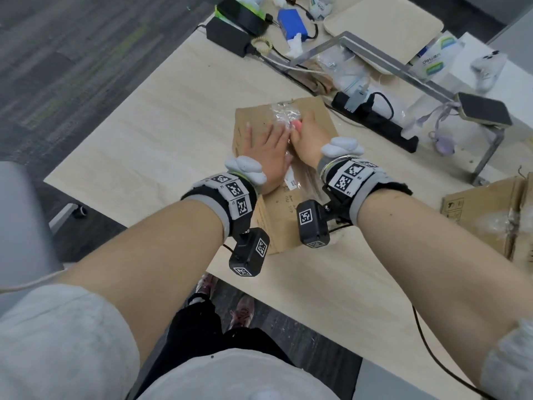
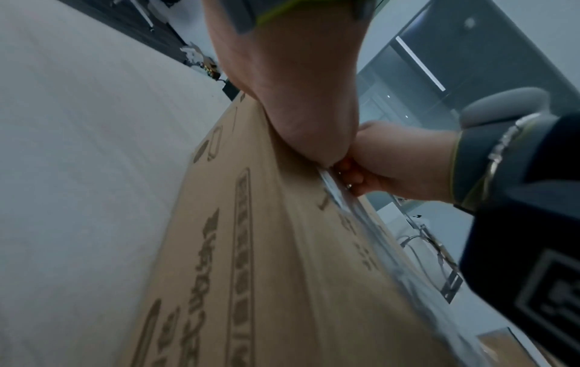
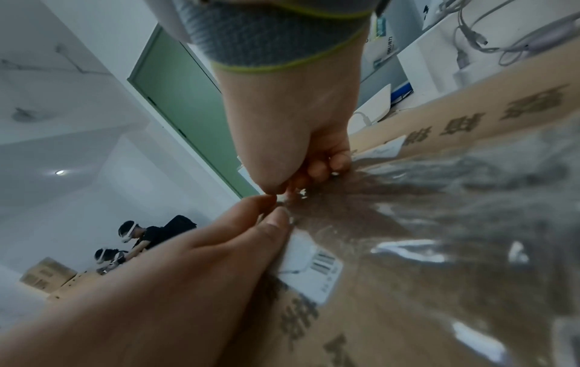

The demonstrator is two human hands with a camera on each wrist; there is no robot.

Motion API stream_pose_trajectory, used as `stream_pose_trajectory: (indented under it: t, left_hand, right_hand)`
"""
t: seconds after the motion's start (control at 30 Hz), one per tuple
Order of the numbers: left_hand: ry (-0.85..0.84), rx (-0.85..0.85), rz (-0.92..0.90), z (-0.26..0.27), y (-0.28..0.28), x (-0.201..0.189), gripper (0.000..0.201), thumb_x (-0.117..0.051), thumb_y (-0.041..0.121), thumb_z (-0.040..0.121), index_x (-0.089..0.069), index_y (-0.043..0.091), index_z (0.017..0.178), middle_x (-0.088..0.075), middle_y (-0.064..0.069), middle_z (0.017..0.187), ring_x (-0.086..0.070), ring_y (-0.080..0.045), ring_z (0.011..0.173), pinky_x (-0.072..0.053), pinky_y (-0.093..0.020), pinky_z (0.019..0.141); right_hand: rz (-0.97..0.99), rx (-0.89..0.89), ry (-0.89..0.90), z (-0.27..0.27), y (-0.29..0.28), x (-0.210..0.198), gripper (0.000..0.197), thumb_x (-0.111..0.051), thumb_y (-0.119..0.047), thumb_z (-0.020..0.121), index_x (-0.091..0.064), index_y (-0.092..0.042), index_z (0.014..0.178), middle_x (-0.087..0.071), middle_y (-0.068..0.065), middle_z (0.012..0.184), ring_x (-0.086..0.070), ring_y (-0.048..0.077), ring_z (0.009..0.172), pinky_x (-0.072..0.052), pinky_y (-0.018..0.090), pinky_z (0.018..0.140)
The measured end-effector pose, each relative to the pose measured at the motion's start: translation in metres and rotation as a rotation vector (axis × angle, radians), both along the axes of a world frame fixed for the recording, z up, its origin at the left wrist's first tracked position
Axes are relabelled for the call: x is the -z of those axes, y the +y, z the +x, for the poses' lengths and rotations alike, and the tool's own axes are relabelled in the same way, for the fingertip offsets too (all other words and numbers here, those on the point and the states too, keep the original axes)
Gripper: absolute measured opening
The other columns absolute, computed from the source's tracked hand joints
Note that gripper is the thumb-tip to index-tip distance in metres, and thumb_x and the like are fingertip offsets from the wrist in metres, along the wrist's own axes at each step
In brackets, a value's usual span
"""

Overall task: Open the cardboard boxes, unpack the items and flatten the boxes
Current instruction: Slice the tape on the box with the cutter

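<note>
Centrally on the pale wooden table [image 1: 161, 116] we steady the stiff, light-looking brown cardboard box [image 1: 317, 116] with our flat, spread left hand [image 1: 266, 151] while our right hand [image 1: 305, 137] pinches its slippery clear sealing tape [image 3: 439, 198], seemingly the best purchase.

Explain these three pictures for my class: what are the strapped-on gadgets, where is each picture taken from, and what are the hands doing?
No machine here: a person wears a head camera plus a camera strapped to each wrist. The head view looks down on a wooden table; the wrist views look along each hand. The left hand presses flat on a taped cardboard box. The right hand curls round something pinkish at the clear tape along the box's top seam; what it is cannot be told. A power strip and another cardboard box also lie there.
</note>
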State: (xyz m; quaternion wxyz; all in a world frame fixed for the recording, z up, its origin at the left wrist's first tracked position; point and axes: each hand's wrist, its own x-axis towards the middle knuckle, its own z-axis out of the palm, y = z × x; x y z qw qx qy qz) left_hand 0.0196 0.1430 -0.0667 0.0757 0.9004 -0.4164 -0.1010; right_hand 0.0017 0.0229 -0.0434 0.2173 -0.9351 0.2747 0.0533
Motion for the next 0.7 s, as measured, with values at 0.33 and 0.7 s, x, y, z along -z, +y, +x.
stream_pose_trajectory:
  t: [0.33, 0.7]
  left_hand:
    - [-0.045, -0.034, 0.028, -0.0035, 0.0023, 0.0058, 0.056, -0.019, 0.037, 0.103, -0.012, 0.013, 0.153, -0.008, -0.001, 0.161, 0.0, -0.019, 0.148, 0.005, -0.054, 0.117]
    - [-0.055, -0.047, 0.043, 0.0024, -0.0033, 0.0036, 0.055, -0.019, 0.037, 0.104, -0.013, 0.013, 0.153, -0.009, -0.001, 0.161, -0.001, -0.018, 0.148, 0.006, -0.053, 0.117]
  right_hand:
    - [-0.037, 0.003, 0.098, -0.002, 0.0037, 0.0044, 0.033, -0.034, -0.023, 0.096, -0.036, -0.003, 0.122, -0.062, 0.018, 0.104, -0.058, 0.033, 0.088, -0.044, 0.041, 0.081]
    - [-0.029, 0.037, 0.055, -0.0052, 0.0015, 0.0036, 0.039, -0.035, -0.02, 0.101, -0.033, 0.002, 0.133, -0.057, 0.023, 0.119, -0.057, 0.036, 0.107, -0.042, 0.037, 0.087]
